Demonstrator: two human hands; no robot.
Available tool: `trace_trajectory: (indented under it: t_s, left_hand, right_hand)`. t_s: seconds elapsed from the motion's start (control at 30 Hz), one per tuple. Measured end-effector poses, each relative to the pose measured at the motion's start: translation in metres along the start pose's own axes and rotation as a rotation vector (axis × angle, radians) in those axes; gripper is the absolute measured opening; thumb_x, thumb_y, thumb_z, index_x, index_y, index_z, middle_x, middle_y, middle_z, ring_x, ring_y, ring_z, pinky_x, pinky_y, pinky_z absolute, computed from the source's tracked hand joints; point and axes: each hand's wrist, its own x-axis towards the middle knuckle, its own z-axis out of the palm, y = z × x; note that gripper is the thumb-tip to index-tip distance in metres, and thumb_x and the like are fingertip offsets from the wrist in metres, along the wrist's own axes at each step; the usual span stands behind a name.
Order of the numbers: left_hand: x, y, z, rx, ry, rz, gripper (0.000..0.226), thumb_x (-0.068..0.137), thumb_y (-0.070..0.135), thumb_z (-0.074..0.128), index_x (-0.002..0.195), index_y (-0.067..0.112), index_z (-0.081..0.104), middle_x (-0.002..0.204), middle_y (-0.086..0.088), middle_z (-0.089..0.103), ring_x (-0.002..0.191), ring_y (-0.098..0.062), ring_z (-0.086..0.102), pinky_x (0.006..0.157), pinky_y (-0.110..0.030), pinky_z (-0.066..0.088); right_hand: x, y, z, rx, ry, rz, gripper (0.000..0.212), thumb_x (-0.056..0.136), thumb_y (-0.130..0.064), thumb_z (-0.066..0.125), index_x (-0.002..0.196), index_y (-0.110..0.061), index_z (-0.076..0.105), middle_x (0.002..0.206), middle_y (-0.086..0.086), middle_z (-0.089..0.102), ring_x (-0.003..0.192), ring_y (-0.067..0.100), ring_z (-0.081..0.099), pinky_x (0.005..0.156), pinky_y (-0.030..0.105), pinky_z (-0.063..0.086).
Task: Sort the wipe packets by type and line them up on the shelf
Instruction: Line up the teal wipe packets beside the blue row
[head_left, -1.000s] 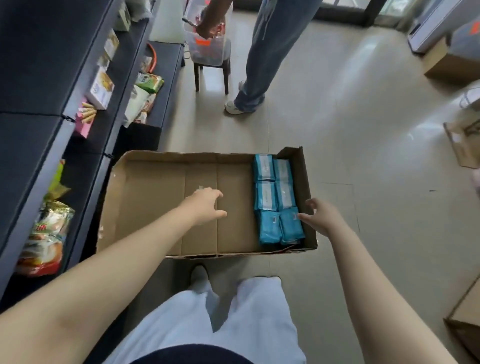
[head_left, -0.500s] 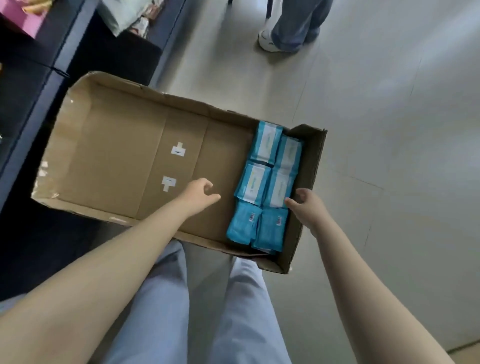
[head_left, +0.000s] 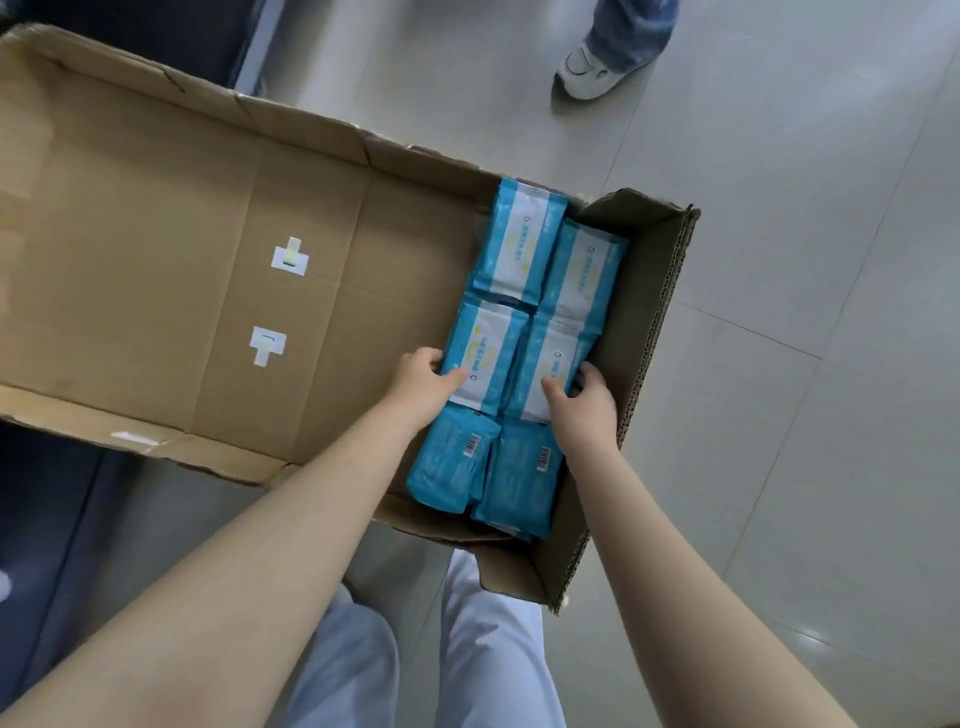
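Cardboard box (head_left: 156, 218) lay open across left and centre of frame; two white tape patches (head_left: 290, 260) on its floor. Blue wipe packets (head_left: 519, 239) packed in two columns at box's right end, centre-right of frame. White label panels on upper four, print too small to read; lower two showed barcodes (head_left: 471, 445). Left hand (head_left: 423, 384) gripped left middle packet (head_left: 483, 353), thumb on label. Right hand (head_left: 584, 402) clasped right middle packet (head_left: 553, 364), fingers curled round its edge. Another person's white shoe (head_left: 587, 75) at upper right.
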Motion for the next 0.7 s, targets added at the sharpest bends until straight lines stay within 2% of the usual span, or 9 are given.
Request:
trace_trajectory:
  t_s: [0.1,0.17,0.27,0.4,0.5,0.6,0.7]
  left_hand:
    - [0.007,-0.005,0.006,-0.022,0.086,0.004,0.051,0.092,0.022,0.067,0.136,0.004,0.047,0.132,-0.013,0.051,0.109,-0.021,0.054,0.084,-0.027,0.041]
    - [0.009,-0.008,0.007,-0.049,0.123,0.017,0.042,0.093,0.015,0.065,0.13,0.003,0.051,0.115,-0.009,0.056,0.095,-0.017,0.053,0.079,-0.026,0.04]
    - [0.01,-0.015,0.004,-0.074,0.131,0.039,0.032,0.095,0.01,0.061,0.126,0.005,0.054,0.087,0.002,0.049,0.082,-0.014,0.05,0.074,-0.025,0.04]
    - [0.004,-0.027,-0.005,-0.201,0.077,0.05,0.018,0.098,0.012,0.057,0.115,0.01,0.06,0.087,0.005,0.055,0.085,-0.015,0.054,0.079,-0.031,0.047]
    - [-0.008,-0.034,-0.014,-0.366,0.066,0.047,0.013,0.099,0.013,0.055,0.109,0.013,0.062,0.095,0.002,0.064,0.086,-0.013,0.059,0.082,-0.029,0.05]
    - [-0.027,-0.039,-0.028,-0.494,0.077,0.069,0.011,0.1,0.012,0.053,0.107,0.012,0.061,0.094,0.002,0.065,0.082,-0.008,0.061,0.07,-0.019,0.052]
    - [-0.055,-0.047,-0.047,-0.656,0.064,0.097,0.014,0.1,0.014,0.055,0.11,0.006,0.062,0.108,-0.007,0.068,0.095,-0.015,0.065,0.081,-0.029,0.055]
  right_hand:
    - [0.004,0.001,0.005,0.001,0.053,-0.021,0.058,0.096,-0.024,0.063,0.147,-0.01,0.039,0.141,0.005,0.054,0.128,0.024,0.053,0.104,0.037,0.045]
    - [0.008,0.003,0.01,-0.03,0.077,-0.047,0.051,0.093,-0.024,0.067,0.138,-0.01,0.048,0.13,0.005,0.058,0.118,0.024,0.058,0.097,0.038,0.049]
    - [0.013,0.005,0.018,-0.121,0.095,-0.06,0.048,0.089,-0.028,0.071,0.129,-0.009,0.054,0.126,0.007,0.056,0.112,0.025,0.059,0.095,0.042,0.05]
    - [0.016,0.001,0.023,-0.105,0.073,-0.004,0.045,0.089,-0.027,0.072,0.125,-0.007,0.053,0.122,0.007,0.055,0.1,0.021,0.056,0.078,0.033,0.046]
    - [0.013,-0.001,0.022,-0.004,0.082,-0.001,0.042,0.089,-0.029,0.072,0.122,-0.01,0.055,0.119,0.005,0.059,0.103,0.024,0.06,0.086,0.039,0.052]
    - [-0.007,-0.005,0.014,0.157,0.149,-0.069,0.03,0.089,-0.029,0.071,0.108,-0.016,0.051,0.102,0.001,0.054,0.09,0.02,0.055,0.079,0.037,0.049]
    - [-0.042,-0.009,0.008,0.347,0.149,-0.106,0.027,0.088,-0.03,0.072,0.104,-0.024,0.05,0.1,-0.003,0.058,0.094,0.019,0.061,0.089,0.042,0.053]
